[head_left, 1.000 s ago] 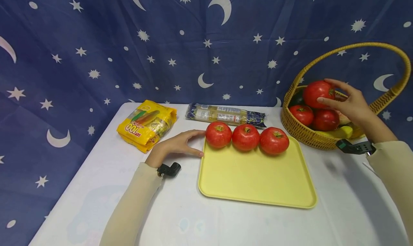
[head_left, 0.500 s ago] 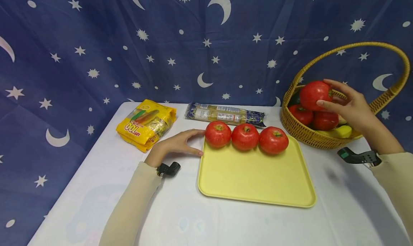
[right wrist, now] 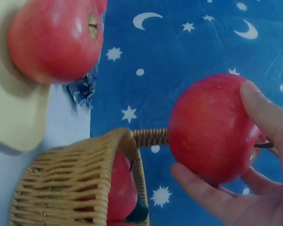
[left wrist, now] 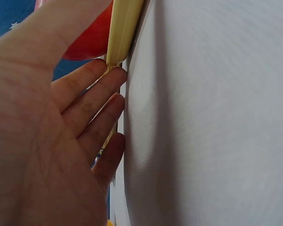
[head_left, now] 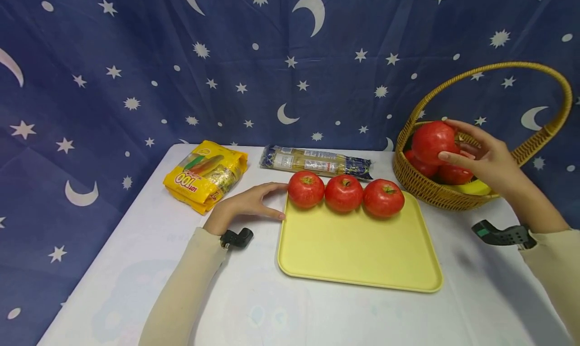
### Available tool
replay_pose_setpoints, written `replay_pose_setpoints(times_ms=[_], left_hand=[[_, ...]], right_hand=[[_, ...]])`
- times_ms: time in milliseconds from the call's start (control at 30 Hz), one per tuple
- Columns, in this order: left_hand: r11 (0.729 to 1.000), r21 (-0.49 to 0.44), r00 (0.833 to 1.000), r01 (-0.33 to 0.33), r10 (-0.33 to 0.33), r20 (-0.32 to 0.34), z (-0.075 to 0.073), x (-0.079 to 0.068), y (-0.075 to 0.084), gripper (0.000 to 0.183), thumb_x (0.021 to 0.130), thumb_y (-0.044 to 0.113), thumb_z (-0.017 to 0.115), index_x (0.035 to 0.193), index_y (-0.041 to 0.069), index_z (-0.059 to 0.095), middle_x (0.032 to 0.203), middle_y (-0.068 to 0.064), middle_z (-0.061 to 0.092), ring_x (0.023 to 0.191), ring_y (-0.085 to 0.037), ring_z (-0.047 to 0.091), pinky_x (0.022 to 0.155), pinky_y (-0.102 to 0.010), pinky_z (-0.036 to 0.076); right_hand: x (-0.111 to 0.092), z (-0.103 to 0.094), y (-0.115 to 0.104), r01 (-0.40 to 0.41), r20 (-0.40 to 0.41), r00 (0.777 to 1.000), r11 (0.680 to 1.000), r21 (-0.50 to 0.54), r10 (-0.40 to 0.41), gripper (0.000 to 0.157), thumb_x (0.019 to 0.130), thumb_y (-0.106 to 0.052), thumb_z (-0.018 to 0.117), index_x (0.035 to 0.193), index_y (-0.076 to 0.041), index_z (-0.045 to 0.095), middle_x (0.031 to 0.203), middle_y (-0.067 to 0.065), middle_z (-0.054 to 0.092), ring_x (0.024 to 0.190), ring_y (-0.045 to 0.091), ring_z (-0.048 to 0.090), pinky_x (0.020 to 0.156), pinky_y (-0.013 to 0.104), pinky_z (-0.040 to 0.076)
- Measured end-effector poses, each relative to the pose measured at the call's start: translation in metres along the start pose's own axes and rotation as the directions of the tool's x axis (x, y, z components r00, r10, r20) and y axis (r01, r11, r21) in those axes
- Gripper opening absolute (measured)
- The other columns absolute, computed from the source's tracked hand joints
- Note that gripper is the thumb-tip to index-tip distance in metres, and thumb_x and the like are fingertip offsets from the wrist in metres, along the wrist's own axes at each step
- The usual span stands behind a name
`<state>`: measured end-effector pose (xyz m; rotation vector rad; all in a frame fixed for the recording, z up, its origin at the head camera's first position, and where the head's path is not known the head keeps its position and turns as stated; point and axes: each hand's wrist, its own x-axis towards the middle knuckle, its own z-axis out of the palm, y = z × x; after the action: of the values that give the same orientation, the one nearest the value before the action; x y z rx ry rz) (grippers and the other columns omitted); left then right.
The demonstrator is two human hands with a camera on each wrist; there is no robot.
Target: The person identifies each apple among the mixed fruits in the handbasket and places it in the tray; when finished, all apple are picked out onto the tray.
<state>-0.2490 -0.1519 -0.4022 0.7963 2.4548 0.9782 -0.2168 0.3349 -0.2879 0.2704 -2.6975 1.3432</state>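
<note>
My right hand (head_left: 491, 159) holds a red apple (head_left: 432, 142) between thumb and fingers, above the wicker basket (head_left: 423, 187). In the right wrist view the same apple (right wrist: 212, 129) has its stem turned toward the palm. More red apples (head_left: 454, 175) lie inside the basket, partly hidden by the held one. Three red apples, the middle one (head_left: 343, 193) among them, stand in a row along the back of the yellow tray (head_left: 358, 250). At the tray's left edge rests my left hand (head_left: 251, 202), its fingers extended and touching the rim (left wrist: 118, 33).
A yellow snack bag (head_left: 206, 175) lies at the back left of the white table (head_left: 244, 300). Behind the tray is a long clear packet with dark blue ends (head_left: 317, 162). The basket's tall handle (head_left: 494, 66) arches over its opening. A starry blue cloth (head_left: 181, 59) hangs behind.
The right hand has carried the apple a little to the left over the basket, now slightly lower. My left hand stays at the tray's edge.
</note>
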Motion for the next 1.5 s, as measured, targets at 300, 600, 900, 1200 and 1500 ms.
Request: replay_pose_setpoints(times_ms=[300,600,900,1200,1500], left_hand=[[1.0,-0.007,1.0,0.002,-0.002,-0.002,0.0,0.0,-0.001,0.085,0.079,0.035,0.082,0.149,0.012,0.039,0.155,-0.006,0.037,0.145,-0.025,0.028,0.12,-0.044,0.022],[1.0,-0.019,1.0,-0.002,0.002,-0.007,0.001,0.0,-0.001,0.085,0.079,0.035,0.082,0.149,0.012,0.04,0.154,-0.006,0.038,0.145,-0.025,0.028,0.12,-0.044,0.023],[1.0,-0.008,1.0,-0.007,0.007,0.003,0.0,-0.001,0.001,0.086,0.079,0.034,0.083,0.15,0.013,0.039,0.155,-0.005,0.038,0.145,-0.023,0.028,0.12,-0.042,0.022],[1.0,-0.004,1.0,0.004,-0.004,-0.01,-0.002,-0.003,-0.003,0.085,0.079,0.034,0.083,0.149,0.014,0.039,0.154,-0.005,0.038,0.145,-0.023,0.028,0.12,-0.043,0.022],[1.0,-0.008,1.0,-0.009,0.009,0.001,0.0,-0.001,0.001,0.085,0.079,0.035,0.082,0.15,0.014,0.039,0.155,-0.005,0.037,0.145,-0.024,0.028,0.12,-0.044,0.022]], right_hand=[[-0.007,0.015,-0.006,0.091,-0.016,0.996,0.995,0.046,-0.09,0.07,0.089,-0.002,0.069,0.149,-0.025,0.042,0.152,-0.001,0.037,0.106,-0.013,0.051,0.074,0.005,0.05],[-0.017,0.034,-0.01,0.215,-0.013,0.977,0.972,0.093,-0.215,0.072,0.084,0.012,0.068,0.147,-0.015,0.046,0.142,-0.007,0.046,0.113,-0.008,0.052,0.08,0.007,0.05],[-0.025,0.056,-0.013,0.321,0.096,0.923,0.884,0.339,-0.372,0.072,0.08,0.023,0.063,0.144,-0.006,0.046,0.141,0.003,0.048,0.118,0.005,0.056,0.087,0.015,0.052],[-0.033,0.074,-0.024,0.367,0.185,0.872,0.854,0.368,-0.454,0.073,0.078,0.024,0.066,0.144,0.003,0.042,0.146,-0.001,0.045,0.129,0.006,0.049,0.091,0.017,0.051],[-0.046,0.084,-0.024,0.338,0.248,0.855,0.852,0.4,-0.456,0.072,0.079,0.022,0.065,0.144,0.003,0.041,0.146,-0.004,0.044,0.128,0.005,0.049,0.09,0.02,0.053]])
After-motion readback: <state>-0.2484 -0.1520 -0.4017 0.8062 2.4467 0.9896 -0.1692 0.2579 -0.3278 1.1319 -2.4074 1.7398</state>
